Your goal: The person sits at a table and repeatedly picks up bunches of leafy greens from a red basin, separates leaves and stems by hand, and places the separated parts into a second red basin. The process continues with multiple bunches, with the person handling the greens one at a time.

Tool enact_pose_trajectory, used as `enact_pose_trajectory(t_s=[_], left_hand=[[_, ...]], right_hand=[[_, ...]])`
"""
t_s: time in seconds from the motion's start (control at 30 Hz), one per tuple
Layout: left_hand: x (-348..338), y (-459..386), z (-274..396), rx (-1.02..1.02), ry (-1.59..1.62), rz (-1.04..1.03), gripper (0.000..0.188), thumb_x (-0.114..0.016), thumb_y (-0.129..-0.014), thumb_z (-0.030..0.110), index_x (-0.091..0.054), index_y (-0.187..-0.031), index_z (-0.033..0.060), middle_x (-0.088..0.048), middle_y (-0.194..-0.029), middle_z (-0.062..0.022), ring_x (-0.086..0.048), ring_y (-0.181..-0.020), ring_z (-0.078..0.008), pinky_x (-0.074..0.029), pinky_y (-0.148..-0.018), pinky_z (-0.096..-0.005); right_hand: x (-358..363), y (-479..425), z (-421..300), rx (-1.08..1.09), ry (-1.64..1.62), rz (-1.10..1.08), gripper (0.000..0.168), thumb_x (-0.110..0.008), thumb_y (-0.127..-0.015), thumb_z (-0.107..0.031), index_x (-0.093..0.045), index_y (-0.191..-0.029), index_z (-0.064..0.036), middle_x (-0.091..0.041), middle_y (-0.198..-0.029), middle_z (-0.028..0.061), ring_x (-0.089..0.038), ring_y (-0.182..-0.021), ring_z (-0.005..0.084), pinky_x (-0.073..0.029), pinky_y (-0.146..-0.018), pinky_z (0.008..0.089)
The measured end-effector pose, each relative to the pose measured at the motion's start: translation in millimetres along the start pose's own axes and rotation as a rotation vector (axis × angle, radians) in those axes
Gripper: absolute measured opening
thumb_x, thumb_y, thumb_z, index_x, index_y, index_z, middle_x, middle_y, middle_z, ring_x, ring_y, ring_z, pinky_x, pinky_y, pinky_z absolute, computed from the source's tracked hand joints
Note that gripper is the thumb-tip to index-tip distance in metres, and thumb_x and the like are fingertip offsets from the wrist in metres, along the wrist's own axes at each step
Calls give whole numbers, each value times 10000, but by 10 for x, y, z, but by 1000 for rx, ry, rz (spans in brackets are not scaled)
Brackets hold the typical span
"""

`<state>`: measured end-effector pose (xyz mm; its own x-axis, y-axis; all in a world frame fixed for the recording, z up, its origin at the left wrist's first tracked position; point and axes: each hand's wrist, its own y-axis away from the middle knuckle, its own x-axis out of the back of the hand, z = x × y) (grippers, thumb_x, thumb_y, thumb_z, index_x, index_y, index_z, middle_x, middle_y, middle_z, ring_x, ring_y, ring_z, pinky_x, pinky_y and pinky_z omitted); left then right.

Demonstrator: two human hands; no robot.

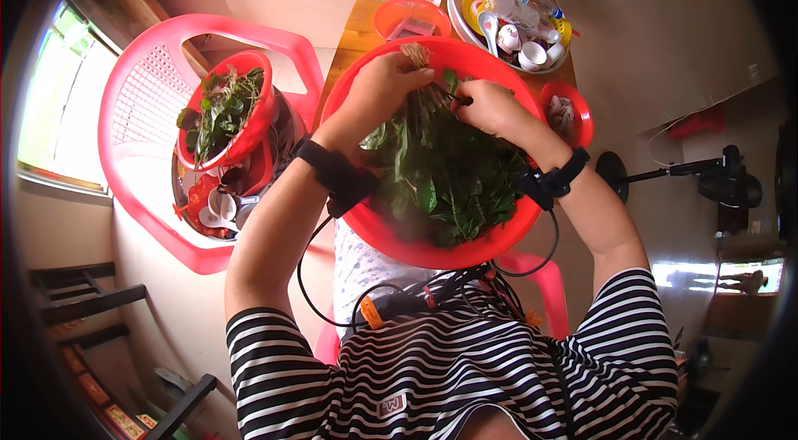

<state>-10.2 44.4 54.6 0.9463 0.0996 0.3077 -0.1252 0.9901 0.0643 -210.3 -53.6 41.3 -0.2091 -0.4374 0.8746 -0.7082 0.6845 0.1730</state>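
Observation:
My left hand [396, 75] is closed around a bunch of leafy greens [414, 122] near its pale, stringy roots [416, 53]. The roots stick up past my fingers, and the stems hang down into a large red plastic basin [343, 90]. Just to the right, my right hand [489, 106] grips a slim dark tool [458, 98] whose far end reaches the stems. Fingers hide most of it, so its exact kind is unclear. More dark green leaves [461, 190] fill the basin, which sits above my lap at the edge of a wooden table.
On the wooden table [361, 19], a round tray [458, 16] holds bottles, cups and spoons. A small red bowl [567, 134] sits beside the basin. Left, a pink plastic chair [134, 109] carries a red basket [268, 109] of greens above dishes. A fan [726, 175] stands right.

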Motion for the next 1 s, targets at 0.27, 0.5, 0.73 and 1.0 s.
enact_pose_trajectory(t_s=[0.27, 0.5, 0.73, 1.0], left_hand=[[40, -26, 105, -24, -120, 64, 345, -641, -936, 252, -647, -1090, -57, -679, -901, -50, -604, -804, -99, -490, -727, -275], [215, -147, -55, -48, 239, 176, 327, -597, -978, 267, -633, -1093, -36, -658, -881, -19, -587, -776, -68, -476, -668, -250], [500, -92, -121, -1, 599, 18, 283, -531, -1018, 254, -606, -1159, 20, -667, -1011, -27, -636, -893, -110, -532, -825, -289], [411, -27, -281, 26, 885, -93, 249, -487, -1032, 221, -588, -1168, 39, -663, -1007, -51, -650, -854, -156, -543, -767, -318]], right_hand=[[31, 202, 108, -176, -372, -91, 272, -680, -884, -259, -682, -992, -9, -635, -719, 53, -591, -591, 124, -477, -526, 280], [88, 406, 254, -159, -518, -73, 204, -689, -871, -181, -670, -944, 8, -617, -736, 20, -556, -582, 98, -458, -521, 253], [154, 666, 408, -213, -426, -193, 173, -701, -863, -140, -669, -897, 27, -642, -776, 37, -580, -616, 101, -480, -558, 254], [365, 684, 425, 112, 32, -46, 134, -604, -893, -68, -683, -978, -1, -610, -1088, 139, -630, -920, 258, -515, -802, 340]])
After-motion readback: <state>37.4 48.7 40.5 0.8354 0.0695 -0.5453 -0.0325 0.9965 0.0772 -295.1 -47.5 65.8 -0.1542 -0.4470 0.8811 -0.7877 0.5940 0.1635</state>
